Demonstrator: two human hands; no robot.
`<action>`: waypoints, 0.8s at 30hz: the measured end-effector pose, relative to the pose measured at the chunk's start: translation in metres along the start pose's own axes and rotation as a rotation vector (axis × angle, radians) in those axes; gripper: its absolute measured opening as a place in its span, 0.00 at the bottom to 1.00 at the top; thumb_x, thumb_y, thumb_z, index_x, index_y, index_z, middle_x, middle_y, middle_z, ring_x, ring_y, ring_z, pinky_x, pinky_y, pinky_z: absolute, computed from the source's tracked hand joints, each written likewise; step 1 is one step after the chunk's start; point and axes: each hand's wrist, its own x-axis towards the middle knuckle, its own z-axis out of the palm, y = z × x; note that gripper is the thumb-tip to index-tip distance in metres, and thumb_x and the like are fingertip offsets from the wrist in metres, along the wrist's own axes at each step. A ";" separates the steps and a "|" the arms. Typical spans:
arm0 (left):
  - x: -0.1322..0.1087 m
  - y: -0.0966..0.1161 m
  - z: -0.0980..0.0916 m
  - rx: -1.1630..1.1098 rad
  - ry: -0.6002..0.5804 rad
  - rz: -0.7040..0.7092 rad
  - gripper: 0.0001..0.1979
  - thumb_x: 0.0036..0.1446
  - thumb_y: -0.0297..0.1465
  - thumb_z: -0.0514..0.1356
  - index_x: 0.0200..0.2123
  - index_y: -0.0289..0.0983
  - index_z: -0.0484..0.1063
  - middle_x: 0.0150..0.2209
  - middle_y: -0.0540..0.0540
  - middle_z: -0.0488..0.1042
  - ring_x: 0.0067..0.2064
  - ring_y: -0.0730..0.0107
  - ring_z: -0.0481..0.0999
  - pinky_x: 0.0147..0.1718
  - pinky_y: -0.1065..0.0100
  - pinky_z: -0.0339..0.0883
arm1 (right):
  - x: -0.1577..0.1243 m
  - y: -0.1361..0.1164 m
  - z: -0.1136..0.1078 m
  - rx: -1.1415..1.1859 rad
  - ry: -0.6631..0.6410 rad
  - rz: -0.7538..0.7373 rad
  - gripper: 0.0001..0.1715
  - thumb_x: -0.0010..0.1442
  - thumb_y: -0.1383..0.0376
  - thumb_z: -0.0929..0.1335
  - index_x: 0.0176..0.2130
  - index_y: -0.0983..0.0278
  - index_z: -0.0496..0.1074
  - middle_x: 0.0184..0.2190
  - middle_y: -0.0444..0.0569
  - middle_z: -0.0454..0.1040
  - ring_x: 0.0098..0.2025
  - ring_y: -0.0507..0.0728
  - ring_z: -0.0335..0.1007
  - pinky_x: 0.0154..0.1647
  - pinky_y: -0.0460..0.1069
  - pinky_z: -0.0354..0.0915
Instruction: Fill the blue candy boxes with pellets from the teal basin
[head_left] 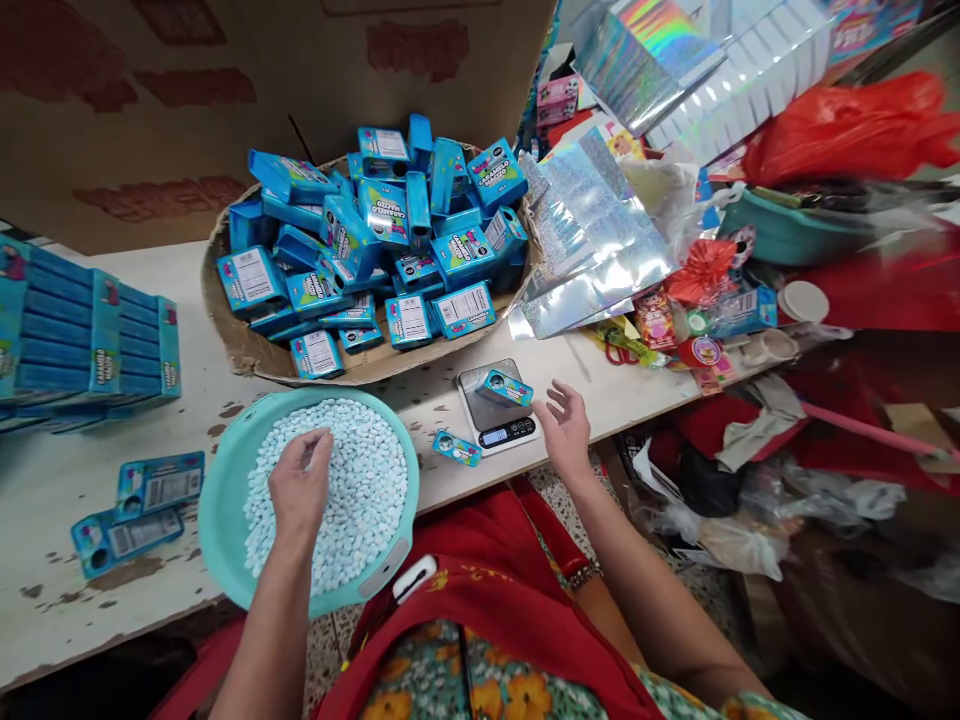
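My left hand point(301, 482) is above the pale blue candies point(360, 480) that fill a turquoise basin point(208, 505). Its thumb and fingers are pressed together, and whatever they hold is hidden. To the right, my right hand point(564, 428) has its fingers apart and holds nothing, close beside a small digital kitchen scale point(480, 405). A blue candy box point(508, 388) lies on the scale's metal plate, near my right fingertips. Another blue candy box point(457, 448) lies on the table by the scale's lower left corner.
Behind the basin, a cardboard tray point(247, 355) is heaped with blue boxes. Stacked blue boxes point(97, 335) stand at left, above two flat blue packs point(142, 510). Shiny silver sheets point(592, 240), red scissors point(619, 350) and mixed wrappers crowd the right. A large carton point(262, 60) rises behind.
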 end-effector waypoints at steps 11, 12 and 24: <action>-0.005 -0.002 0.006 -0.069 -0.014 -0.037 0.16 0.52 0.43 0.61 0.38 0.38 0.76 0.38 0.47 0.77 0.42 0.61 0.76 0.48 0.62 0.67 | -0.016 0.041 -0.034 0.002 0.208 0.189 0.31 0.49 0.52 0.72 0.48 0.65 0.67 0.49 0.58 0.71 0.47 0.62 0.71 0.48 0.59 0.67; -0.005 -0.002 0.006 -0.082 -0.020 -0.042 0.16 0.52 0.43 0.61 0.38 0.38 0.76 0.38 0.47 0.77 0.42 0.61 0.76 0.48 0.62 0.67 | -0.016 0.041 -0.034 0.012 0.210 0.196 0.31 0.49 0.52 0.72 0.48 0.65 0.68 0.48 0.58 0.71 0.47 0.61 0.71 0.49 0.59 0.67; -0.005 0.011 0.016 -0.135 -0.059 -0.048 0.16 0.51 0.42 0.61 0.37 0.37 0.76 0.37 0.46 0.78 0.40 0.62 0.77 0.46 0.62 0.69 | -0.025 0.037 -0.041 0.045 0.208 0.285 0.32 0.46 0.51 0.73 0.46 0.67 0.70 0.40 0.56 0.75 0.42 0.61 0.72 0.44 0.57 0.68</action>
